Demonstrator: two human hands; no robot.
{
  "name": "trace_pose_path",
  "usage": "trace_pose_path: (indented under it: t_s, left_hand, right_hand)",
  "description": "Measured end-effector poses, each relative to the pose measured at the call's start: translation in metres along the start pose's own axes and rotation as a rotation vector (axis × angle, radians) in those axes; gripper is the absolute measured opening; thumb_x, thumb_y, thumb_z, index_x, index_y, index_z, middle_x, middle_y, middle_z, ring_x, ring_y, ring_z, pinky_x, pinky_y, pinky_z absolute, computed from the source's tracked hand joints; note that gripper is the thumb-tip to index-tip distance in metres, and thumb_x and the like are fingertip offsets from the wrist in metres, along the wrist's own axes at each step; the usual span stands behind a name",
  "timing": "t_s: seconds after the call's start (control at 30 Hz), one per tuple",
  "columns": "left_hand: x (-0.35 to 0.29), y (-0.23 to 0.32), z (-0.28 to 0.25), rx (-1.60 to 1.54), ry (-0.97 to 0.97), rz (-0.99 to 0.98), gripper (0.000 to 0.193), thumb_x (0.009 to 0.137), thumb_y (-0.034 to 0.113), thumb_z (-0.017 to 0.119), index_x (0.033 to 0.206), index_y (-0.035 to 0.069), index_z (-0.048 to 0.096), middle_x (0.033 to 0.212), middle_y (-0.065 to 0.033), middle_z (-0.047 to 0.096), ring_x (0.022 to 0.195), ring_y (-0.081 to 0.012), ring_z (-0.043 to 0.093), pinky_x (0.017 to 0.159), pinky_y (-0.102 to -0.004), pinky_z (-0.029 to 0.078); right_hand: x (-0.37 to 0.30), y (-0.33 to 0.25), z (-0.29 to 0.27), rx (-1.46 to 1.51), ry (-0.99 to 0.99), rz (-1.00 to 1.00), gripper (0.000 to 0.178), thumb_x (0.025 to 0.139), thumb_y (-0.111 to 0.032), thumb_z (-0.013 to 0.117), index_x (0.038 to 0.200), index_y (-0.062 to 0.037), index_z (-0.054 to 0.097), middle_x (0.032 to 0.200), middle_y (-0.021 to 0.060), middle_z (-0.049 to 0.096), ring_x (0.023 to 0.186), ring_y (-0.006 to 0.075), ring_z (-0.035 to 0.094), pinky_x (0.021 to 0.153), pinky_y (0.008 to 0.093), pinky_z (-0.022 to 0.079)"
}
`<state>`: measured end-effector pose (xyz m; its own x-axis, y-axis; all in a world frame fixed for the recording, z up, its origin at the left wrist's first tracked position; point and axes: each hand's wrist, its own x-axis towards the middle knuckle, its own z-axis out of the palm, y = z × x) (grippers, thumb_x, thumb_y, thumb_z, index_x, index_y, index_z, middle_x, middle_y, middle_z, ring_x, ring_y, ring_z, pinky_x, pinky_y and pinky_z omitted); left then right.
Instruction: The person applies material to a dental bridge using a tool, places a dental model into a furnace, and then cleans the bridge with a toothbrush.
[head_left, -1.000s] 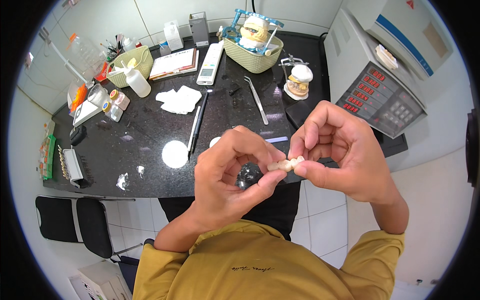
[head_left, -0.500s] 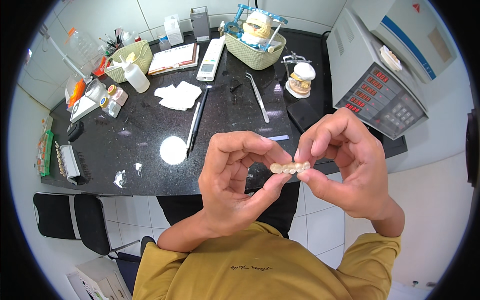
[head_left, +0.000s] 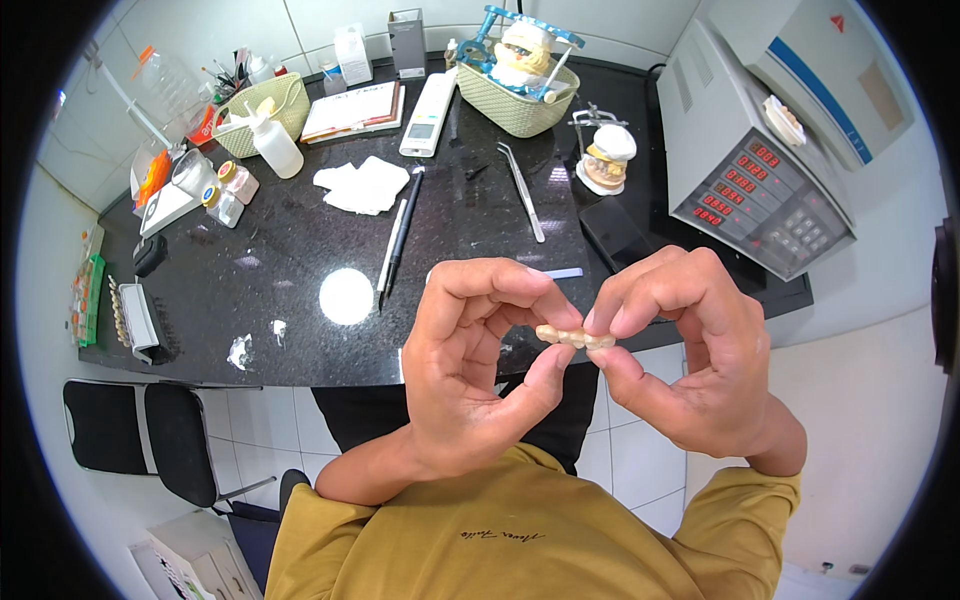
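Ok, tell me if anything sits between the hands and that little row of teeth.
Nothing visible does. The left hand and right hand both pinch the tooth-coloured dental bridge directly with bare fingertips, above the black counter's front edge.

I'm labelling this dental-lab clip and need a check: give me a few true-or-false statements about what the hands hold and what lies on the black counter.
1. Both hands pinch one small cream row of artificial teeth. True.
2. The left hand holds the long metal tweezers. False: they lie on the black stone counter.
3. The black pen lies beside the crumpled white tissue. True.
4. The right hand rests on the grey furnace with red displays. False: it is raised before the counter, apart from it.
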<state>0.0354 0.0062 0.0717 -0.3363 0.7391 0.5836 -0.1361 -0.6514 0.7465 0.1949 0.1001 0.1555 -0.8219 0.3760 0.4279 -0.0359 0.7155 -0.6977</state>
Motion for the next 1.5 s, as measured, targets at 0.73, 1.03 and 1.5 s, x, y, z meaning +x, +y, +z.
trace_pose_path:
  t_s: [0.73, 1.03, 1.5]
  left_hand:
    - [-0.016, 0.007, -0.011, -0.223, 0.108, -0.096, 0.027, 0.084, -0.014, 0.071, 0.106, -0.003, 0.06, 0.108, -0.0128, 0.061, 0.103, -0.0177, 0.064, 0.092, -0.0325, 0.056]
    - [-0.02, 0.013, -0.027, -0.132, 0.053, -0.062, 0.025, 0.084, -0.01, 0.075, 0.102, -0.001, 0.061, 0.105, -0.0122, 0.06, 0.097, -0.0171, 0.062, 0.086, -0.0309, 0.055]
    - [-0.019, 0.024, -0.051, 0.108, -0.071, -0.012, 0.022, 0.086, -0.001, 0.077, 0.101, 0.001, 0.06, 0.095, -0.0083, 0.061, 0.085, -0.0145, 0.061, 0.071, -0.0272, 0.052]
  right_hand:
    - [0.003, 0.005, 0.027, 0.558, 0.088, 0.269, 0.018, 0.089, 0.002, 0.075, 0.1, 0.0031, 0.061, 0.1, 0.0101, 0.068, 0.093, 0.013, 0.071, 0.085, 0.0276, 0.06]
    - [0.007, 0.002, 0.039, 0.583, 0.072, 0.296, 0.017, 0.089, 0.001, 0.075, 0.099, 0.0027, 0.062, 0.098, 0.0104, 0.069, 0.092, 0.0127, 0.071, 0.083, 0.0263, 0.06]
    - [0.014, -0.003, 0.052, 0.63, 0.019, 0.358, 0.014, 0.091, 0.0, 0.074, 0.098, 0.0023, 0.061, 0.1, 0.012, 0.069, 0.092, 0.0123, 0.07, 0.084, 0.0258, 0.059]
